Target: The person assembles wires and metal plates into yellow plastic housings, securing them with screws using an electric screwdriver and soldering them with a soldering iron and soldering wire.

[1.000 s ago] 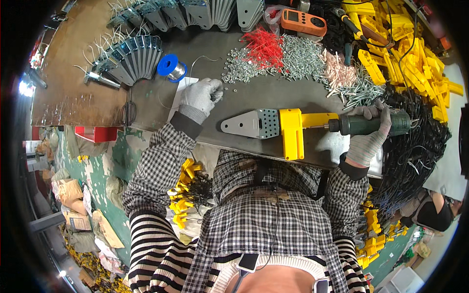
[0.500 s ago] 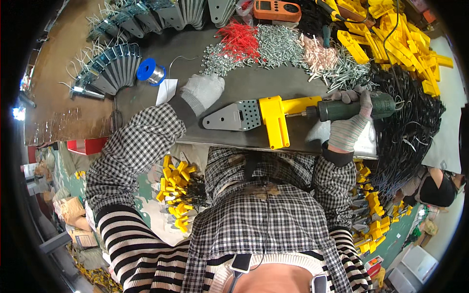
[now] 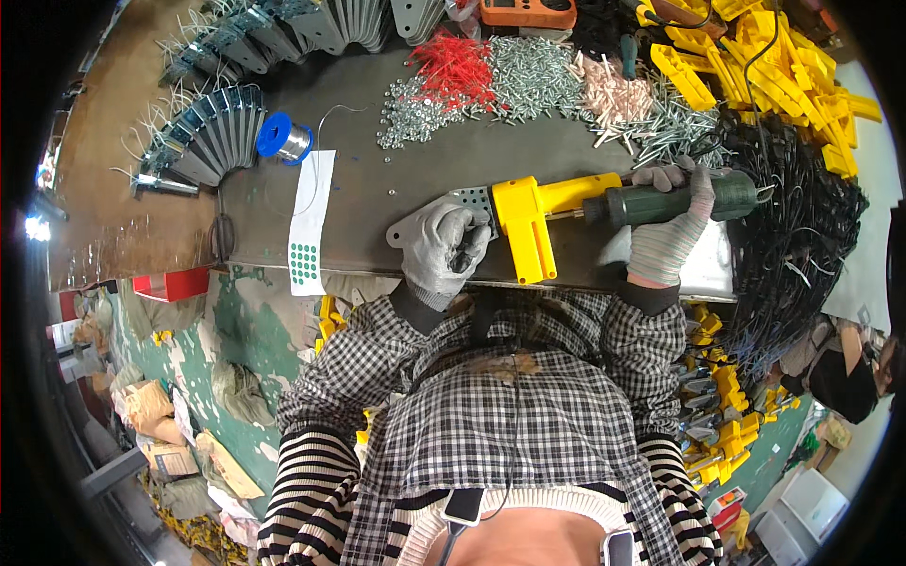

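My right hand (image 3: pixel 672 231), in a striped glove, is wrapped around a dark green electric screwdriver (image 3: pixel 731 196) lying sideways, its bit pointing left at a yellow plastic handle piece (image 3: pixel 525 231). That piece sits against the perforated end of a grey metal plate (image 3: pixel 406 233) on the bench. Over the plate is my left hand (image 3: pixel 444 247) in a grey glove, fingers curled together beside the holes. Whatever its fingertips hold, if anything, is hidden. A white paper strip with green dots (image 3: pixel 310 222) lies left of this hand, hanging over the bench's near edge.
Beyond the hands are piles of nuts (image 3: pixel 406 115), red pieces (image 3: pixel 453 71), screws (image 3: pixel 538 80) and pale pink sleeves (image 3: pixel 613 91). A blue solder spool (image 3: pixel 283 139) stands by fanned metal plates (image 3: pixel 212 132). Yellow parts (image 3: pixel 755 57) and black cables (image 3: pixel 802 217) heap up at right.
My left hand has moved from beside the nuts toward me and right, onto the plate, with its fingers curled. More of the white strip now shows. My right hand keeps its grip on the screwdriver.
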Action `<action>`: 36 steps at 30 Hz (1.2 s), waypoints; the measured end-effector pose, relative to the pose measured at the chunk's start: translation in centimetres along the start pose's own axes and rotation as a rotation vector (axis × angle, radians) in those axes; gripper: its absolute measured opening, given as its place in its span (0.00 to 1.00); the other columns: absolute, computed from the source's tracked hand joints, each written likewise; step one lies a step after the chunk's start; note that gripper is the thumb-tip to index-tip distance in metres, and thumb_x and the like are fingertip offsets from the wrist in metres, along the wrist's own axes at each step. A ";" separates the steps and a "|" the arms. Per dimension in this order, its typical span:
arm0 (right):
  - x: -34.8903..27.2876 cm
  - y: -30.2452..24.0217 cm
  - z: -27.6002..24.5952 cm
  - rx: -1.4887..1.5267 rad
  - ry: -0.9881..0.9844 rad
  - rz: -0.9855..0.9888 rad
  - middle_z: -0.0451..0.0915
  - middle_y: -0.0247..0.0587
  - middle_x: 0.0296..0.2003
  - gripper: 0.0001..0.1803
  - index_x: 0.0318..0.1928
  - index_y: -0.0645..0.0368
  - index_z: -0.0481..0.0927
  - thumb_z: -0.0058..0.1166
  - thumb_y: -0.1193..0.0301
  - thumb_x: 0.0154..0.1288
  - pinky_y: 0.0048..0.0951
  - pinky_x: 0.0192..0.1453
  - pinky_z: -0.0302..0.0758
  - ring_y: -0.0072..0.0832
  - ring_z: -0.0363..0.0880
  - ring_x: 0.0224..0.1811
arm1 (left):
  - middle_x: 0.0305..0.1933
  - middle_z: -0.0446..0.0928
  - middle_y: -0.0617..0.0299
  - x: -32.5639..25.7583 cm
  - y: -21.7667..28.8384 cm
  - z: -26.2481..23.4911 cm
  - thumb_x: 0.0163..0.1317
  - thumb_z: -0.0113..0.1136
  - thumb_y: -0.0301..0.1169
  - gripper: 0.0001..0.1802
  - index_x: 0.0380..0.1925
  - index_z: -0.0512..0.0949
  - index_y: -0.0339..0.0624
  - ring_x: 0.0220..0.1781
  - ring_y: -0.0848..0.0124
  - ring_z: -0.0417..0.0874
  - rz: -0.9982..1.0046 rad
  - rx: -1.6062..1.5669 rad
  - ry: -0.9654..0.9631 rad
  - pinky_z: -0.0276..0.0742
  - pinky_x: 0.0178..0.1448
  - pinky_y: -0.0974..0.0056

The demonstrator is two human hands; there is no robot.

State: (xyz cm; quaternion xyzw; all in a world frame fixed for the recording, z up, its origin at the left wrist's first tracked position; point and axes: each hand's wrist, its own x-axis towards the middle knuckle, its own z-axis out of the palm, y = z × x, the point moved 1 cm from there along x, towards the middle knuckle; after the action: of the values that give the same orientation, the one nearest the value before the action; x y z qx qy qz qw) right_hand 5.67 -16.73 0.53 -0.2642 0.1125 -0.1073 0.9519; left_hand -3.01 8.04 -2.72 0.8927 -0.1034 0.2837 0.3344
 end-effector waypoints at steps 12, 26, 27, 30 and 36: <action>0.3 -0.2 0.7 -0.035 0.018 -0.022 0.67 0.27 0.27 0.13 0.41 0.56 0.73 0.59 0.62 0.64 0.32 0.43 0.70 0.21 0.66 0.29 | 0.35 0.78 0.61 -0.8 -0.6 0.8 0.46 0.69 0.19 0.15 0.33 0.76 0.41 0.36 0.63 0.81 0.015 -0.014 0.062 0.78 0.39 0.61; 0.7 0.1 0.2 -0.009 -0.016 0.011 0.68 0.26 0.28 0.13 0.38 0.54 0.71 0.60 0.62 0.63 0.31 0.43 0.69 0.19 0.67 0.28 | 0.37 0.77 0.61 -0.5 -0.6 0.5 0.45 0.70 0.22 0.16 0.35 0.77 0.44 0.39 0.60 0.81 0.029 -0.019 0.022 0.78 0.42 0.59; 0.7 0.0 0.2 -0.011 -0.015 0.010 0.68 0.26 0.28 0.13 0.38 0.54 0.71 0.60 0.62 0.63 0.31 0.43 0.69 0.19 0.67 0.28 | 0.37 0.77 0.60 -0.4 -0.6 0.5 0.45 0.70 0.22 0.16 0.35 0.77 0.44 0.39 0.60 0.81 0.041 -0.039 0.020 0.78 0.43 0.58; 0.5 0.2 0.4 -0.028 -0.009 0.014 0.68 0.26 0.28 0.13 0.37 0.54 0.71 0.60 0.63 0.62 0.31 0.43 0.69 0.19 0.67 0.28 | 0.37 0.77 0.60 -0.7 -0.7 0.4 0.45 0.70 0.22 0.17 0.36 0.76 0.44 0.38 0.60 0.81 0.010 -0.016 0.012 0.78 0.43 0.58; 0.5 0.2 0.9 -0.047 0.058 0.010 0.69 0.27 0.28 0.12 0.37 0.54 0.72 0.61 0.65 0.62 0.31 0.43 0.70 0.20 0.68 0.28 | 0.38 0.77 0.58 -0.6 -0.8 0.6 0.46 0.69 0.24 0.16 0.36 0.76 0.43 0.40 0.58 0.81 -0.016 -0.026 -0.031 0.78 0.44 0.57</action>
State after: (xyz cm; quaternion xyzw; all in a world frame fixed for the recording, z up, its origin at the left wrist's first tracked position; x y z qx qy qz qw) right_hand 6.42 -16.22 1.08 -0.2829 0.1437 -0.1074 0.9422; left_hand -2.93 8.26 -3.87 0.8934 -0.1052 0.2659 0.3466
